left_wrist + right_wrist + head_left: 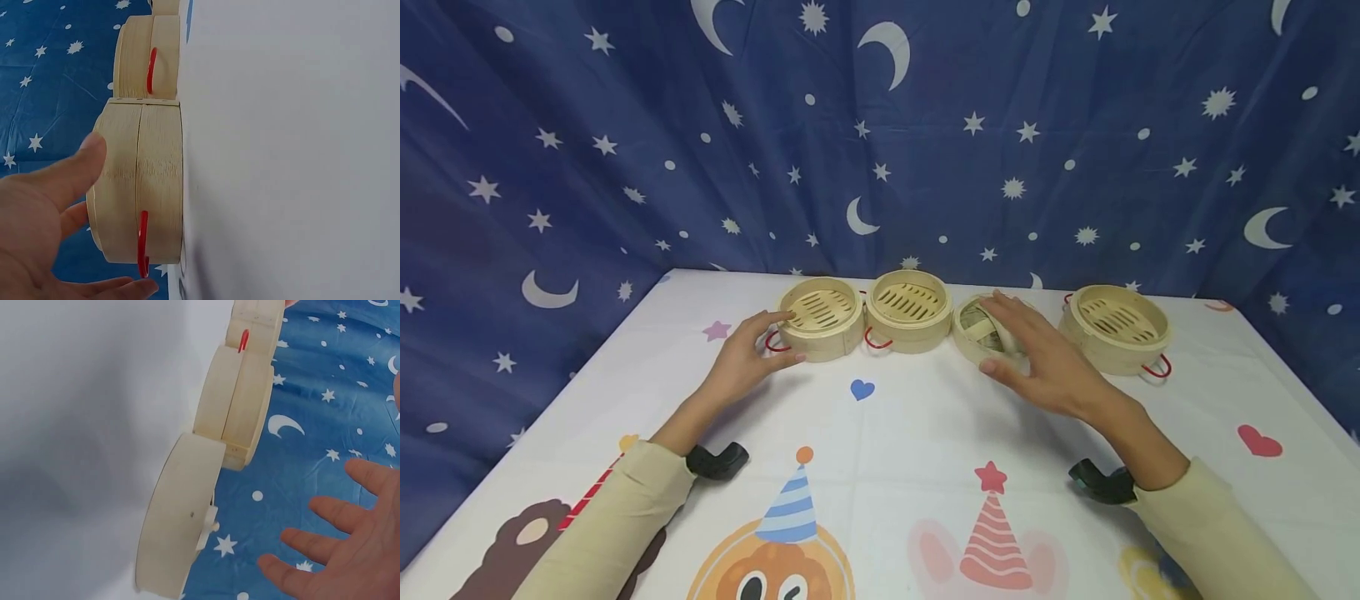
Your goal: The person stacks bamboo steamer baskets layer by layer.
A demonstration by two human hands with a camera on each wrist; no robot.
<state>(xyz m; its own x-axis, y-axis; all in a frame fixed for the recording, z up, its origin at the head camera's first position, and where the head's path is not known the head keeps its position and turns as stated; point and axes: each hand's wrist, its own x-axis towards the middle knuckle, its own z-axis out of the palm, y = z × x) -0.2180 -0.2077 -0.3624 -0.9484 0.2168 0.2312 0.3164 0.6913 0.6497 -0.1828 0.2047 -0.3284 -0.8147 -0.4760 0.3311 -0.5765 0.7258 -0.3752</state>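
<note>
Over the counter [880, 442], your right hand [1045, 362], fingers spread and gripping nothing, hovers above the woven lid [976, 335]; your left hand [745, 354] lies parted beside the outer steamer [831, 340], far left of the lid (contact cannot be told). A low right-hand sweep might tip the lid; a left-hand nudge might jam that steamer against the inner steamer [913, 335]. Both, like the right-hand steamer [1112, 354] beyond the lid's right, show only slatted floors.
</note>
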